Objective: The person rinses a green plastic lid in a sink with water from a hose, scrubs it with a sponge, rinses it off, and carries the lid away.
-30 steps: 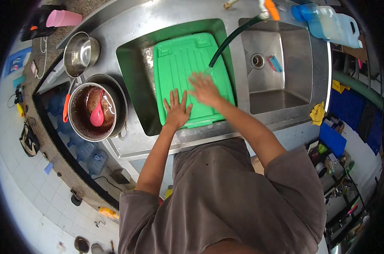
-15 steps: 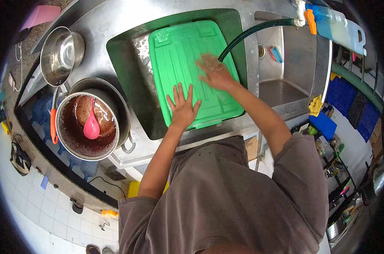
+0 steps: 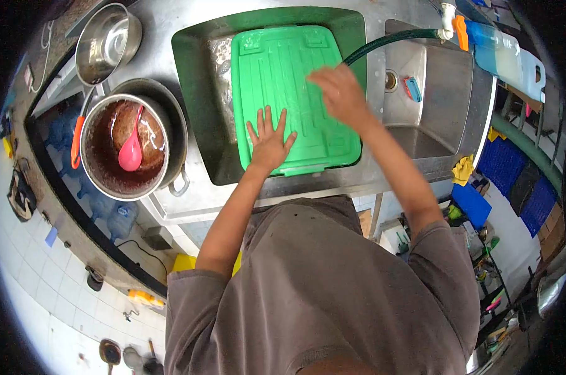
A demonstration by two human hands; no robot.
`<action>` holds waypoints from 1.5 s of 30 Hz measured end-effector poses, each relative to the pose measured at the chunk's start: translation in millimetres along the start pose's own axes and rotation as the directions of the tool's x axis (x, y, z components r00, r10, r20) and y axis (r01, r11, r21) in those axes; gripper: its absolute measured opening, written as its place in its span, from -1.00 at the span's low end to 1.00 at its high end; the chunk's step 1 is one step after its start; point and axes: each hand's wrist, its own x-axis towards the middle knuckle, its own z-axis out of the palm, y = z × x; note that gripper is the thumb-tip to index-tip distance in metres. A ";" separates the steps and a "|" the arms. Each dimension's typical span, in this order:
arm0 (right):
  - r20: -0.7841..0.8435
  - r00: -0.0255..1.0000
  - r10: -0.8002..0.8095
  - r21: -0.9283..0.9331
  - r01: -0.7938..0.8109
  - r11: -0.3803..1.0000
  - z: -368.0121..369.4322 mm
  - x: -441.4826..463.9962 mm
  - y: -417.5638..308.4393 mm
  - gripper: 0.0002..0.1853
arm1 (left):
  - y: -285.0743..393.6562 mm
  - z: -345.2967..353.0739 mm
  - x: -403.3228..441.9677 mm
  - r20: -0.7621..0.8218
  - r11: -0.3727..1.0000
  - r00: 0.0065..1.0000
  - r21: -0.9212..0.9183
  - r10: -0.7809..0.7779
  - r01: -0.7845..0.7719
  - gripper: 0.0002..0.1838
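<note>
A green plastic lid (image 3: pixel 289 69) with moulded ribs lies wet in the large sink basin (image 3: pixel 198 112). My left hand (image 3: pixel 270 144) rests flat on its lower part, fingers spread. Over the lid's right side is my right hand (image 3: pixel 340 97), blurred by motion; its fingers point left and look bent, but their grip is unclear. A dark green hose (image 3: pixel 389 39) runs from the white tap (image 3: pixel 446 22) and its end passes behind my right hand. Whether that hand touches the hose or the lid, I cannot tell.
At left stand a pot (image 3: pixel 89 181) with reddish residue and a pink ladle (image 3: pixel 130 153), a larger pot (image 3: pixel 182 125) behind it, and a steel saucepan (image 3: pixel 108 47). The small right basin (image 3: pixel 445 94) holds a blue-and-red sponge (image 3: pixel 412 89). A blue jug (image 3: pixel 501 53) stands beyond.
My right hand has moved right across the lid, from its middle toward the right edge near the hose. My left hand stays flat on the lid. The camera view has shifted slightly.
</note>
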 end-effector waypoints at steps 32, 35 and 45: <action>0.691 0.679 -0.246 -0.012 0.351 0.936 -61.6 15.0 64.1 -0.51 | 94.3 36.2 19.0 0.098 0.919 0.914 -0.012 0.394 -0.395 -0.21; 0.703 0.676 -0.221 -0.013 0.323 0.946 -70.6 14.3 53.2 -0.50 | 92.7 30.8 21.2 0.068 0.906 0.904 -0.070 0.421 -0.417 -0.29; 0.646 0.726 -0.236 0.033 0.283 0.959 -83.6 18.6 27.2 -0.40 | 27.8 -39.5 -35.5 -0.114 0.888 0.941 -0.312 0.317 -0.337 -0.76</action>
